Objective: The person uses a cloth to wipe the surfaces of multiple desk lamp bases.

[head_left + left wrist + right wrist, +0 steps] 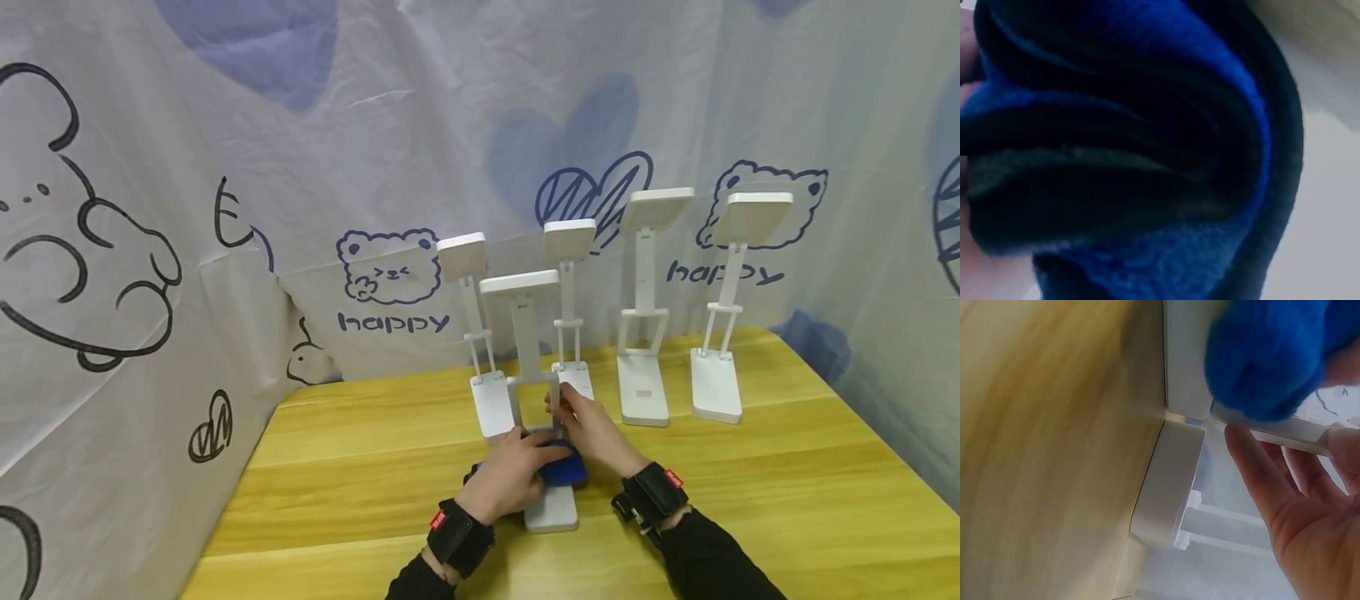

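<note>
A white desk lamp (528, 337) stands unfolded at the front of the group, its flat head on top and its base (551, 510) towards me. My left hand (512, 473) holds a folded blue cloth (564, 467) over the lower part of this lamp. Dark edging runs along the bunched cloth (1166, 269) in the left wrist view, where only bits of the fingers show. With thumb and fingers, my right hand (596, 429) grips one side of the lamp's lower frame. The right wrist view has the cloth (1266, 359) against that frame, just above the fingers.
Several similar white lamps stand behind and to the right, including one close behind (491, 408) and one at the far right (715, 387). The wooden table (352, 475) meets a printed curtain (420, 167) at its back and sides.
</note>
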The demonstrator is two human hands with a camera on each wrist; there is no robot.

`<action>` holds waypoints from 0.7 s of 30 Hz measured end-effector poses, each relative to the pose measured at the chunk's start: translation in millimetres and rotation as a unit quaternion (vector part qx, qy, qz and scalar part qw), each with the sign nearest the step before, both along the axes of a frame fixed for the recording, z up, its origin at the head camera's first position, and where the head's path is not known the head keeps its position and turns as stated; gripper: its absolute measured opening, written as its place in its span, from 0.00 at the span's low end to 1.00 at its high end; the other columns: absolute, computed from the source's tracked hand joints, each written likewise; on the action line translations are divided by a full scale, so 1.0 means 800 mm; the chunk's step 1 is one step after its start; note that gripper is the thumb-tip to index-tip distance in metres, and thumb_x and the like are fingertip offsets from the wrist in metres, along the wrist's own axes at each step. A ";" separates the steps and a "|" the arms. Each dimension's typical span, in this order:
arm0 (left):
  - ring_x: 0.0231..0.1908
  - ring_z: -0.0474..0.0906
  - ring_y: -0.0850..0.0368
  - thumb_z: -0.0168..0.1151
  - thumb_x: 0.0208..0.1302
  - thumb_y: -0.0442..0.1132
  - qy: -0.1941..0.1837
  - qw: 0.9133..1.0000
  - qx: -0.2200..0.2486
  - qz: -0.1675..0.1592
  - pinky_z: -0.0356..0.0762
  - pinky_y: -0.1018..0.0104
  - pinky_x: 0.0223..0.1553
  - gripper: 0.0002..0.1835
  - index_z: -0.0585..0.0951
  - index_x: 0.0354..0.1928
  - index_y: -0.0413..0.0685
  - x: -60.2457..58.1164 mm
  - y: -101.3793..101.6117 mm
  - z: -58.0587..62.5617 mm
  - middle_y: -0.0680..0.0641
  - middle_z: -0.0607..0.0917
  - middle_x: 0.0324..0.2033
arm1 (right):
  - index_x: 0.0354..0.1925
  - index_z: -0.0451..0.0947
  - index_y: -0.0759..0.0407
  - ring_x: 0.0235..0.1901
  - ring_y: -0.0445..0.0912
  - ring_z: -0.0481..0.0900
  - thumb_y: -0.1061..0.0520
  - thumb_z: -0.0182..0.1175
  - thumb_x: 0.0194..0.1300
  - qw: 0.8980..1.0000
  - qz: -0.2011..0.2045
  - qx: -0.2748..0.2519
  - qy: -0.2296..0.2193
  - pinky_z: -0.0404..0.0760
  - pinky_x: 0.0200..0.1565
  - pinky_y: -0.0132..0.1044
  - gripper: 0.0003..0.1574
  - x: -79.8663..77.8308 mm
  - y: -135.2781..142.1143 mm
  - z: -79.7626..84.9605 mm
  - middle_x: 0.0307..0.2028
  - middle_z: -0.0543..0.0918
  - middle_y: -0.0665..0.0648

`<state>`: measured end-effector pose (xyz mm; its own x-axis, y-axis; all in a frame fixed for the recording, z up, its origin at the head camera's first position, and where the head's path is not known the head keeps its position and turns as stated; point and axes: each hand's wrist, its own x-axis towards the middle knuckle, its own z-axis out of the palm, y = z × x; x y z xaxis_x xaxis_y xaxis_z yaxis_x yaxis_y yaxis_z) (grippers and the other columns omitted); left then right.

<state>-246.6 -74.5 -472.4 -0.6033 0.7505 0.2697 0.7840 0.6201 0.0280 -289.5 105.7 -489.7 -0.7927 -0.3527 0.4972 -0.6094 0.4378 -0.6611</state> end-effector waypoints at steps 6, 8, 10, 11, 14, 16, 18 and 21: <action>0.51 0.73 0.54 0.57 0.53 0.30 -0.032 0.998 -0.011 -0.051 0.73 0.57 0.52 0.27 0.79 0.56 0.60 0.009 -0.004 0.006 0.51 0.81 0.52 | 0.50 0.70 0.64 0.45 0.54 0.79 0.66 0.46 0.71 1.000 0.012 -0.003 0.004 0.82 0.38 0.47 0.11 0.000 0.003 -0.001 0.44 0.80 0.67; 0.51 0.72 0.55 0.57 0.53 0.30 -0.046 0.997 -0.019 -0.054 0.73 0.57 0.51 0.28 0.79 0.56 0.62 0.011 -0.006 0.007 0.53 0.80 0.53 | 0.49 0.70 0.64 0.45 0.53 0.79 0.66 0.46 0.71 1.000 0.013 -0.002 0.005 0.82 0.38 0.47 0.11 0.000 0.003 -0.001 0.44 0.80 0.67; 0.51 0.71 0.54 0.57 0.53 0.30 -0.058 0.997 -0.024 -0.053 0.74 0.56 0.50 0.28 0.80 0.55 0.65 0.013 -0.008 0.008 0.53 0.79 0.54 | 0.49 0.69 0.63 0.45 0.53 0.79 0.66 0.46 0.71 1.000 0.013 0.000 0.006 0.82 0.37 0.47 0.11 0.000 0.002 0.000 0.43 0.80 0.67; 0.51 0.70 0.54 0.56 0.53 0.29 -0.062 0.996 -0.027 -0.052 0.74 0.56 0.50 0.28 0.80 0.54 0.67 0.014 -0.009 0.008 0.53 0.79 0.55 | 0.49 0.69 0.63 0.45 0.54 0.80 0.66 0.45 0.71 1.000 0.014 0.001 0.008 0.82 0.38 0.47 0.10 0.000 0.002 0.000 0.43 0.80 0.66; 0.52 0.69 0.55 0.55 0.54 0.29 -0.075 0.995 -0.028 -0.051 0.73 0.55 0.49 0.29 0.81 0.53 0.71 0.016 -0.014 0.008 0.54 0.79 0.55 | 0.49 0.69 0.63 0.45 0.54 0.80 0.67 0.45 0.71 1.000 0.016 0.001 0.009 0.82 0.39 0.47 0.10 0.002 0.002 0.001 0.42 0.80 0.66; 0.52 0.69 0.56 0.55 0.54 0.27 -0.083 0.995 -0.023 -0.053 0.73 0.55 0.47 0.29 0.82 0.51 0.71 0.018 -0.018 0.008 0.54 0.79 0.54 | 0.48 0.69 0.63 0.44 0.54 0.80 0.67 0.45 0.71 1.000 0.016 0.003 0.015 0.82 0.39 0.47 0.10 0.002 0.001 0.001 0.41 0.80 0.66; 0.51 0.69 0.56 0.54 0.54 0.26 -0.091 0.994 -0.016 -0.054 0.73 0.55 0.46 0.29 0.83 0.49 0.71 0.019 -0.024 0.009 0.55 0.79 0.53 | 0.48 0.69 0.62 0.43 0.54 0.81 0.67 0.46 0.71 1.000 0.012 0.004 0.022 0.82 0.37 0.47 0.09 0.001 0.001 0.001 0.41 0.81 0.65; 0.49 0.70 0.56 0.55 0.52 0.25 -0.101 0.993 -0.002 -0.055 0.73 0.56 0.44 0.29 0.84 0.46 0.69 0.020 -0.033 0.010 0.55 0.80 0.51 | 0.48 0.69 0.62 0.42 0.53 0.81 0.66 0.47 0.71 1.000 0.007 0.008 0.028 0.82 0.35 0.46 0.09 -0.001 0.000 0.000 0.40 0.81 0.63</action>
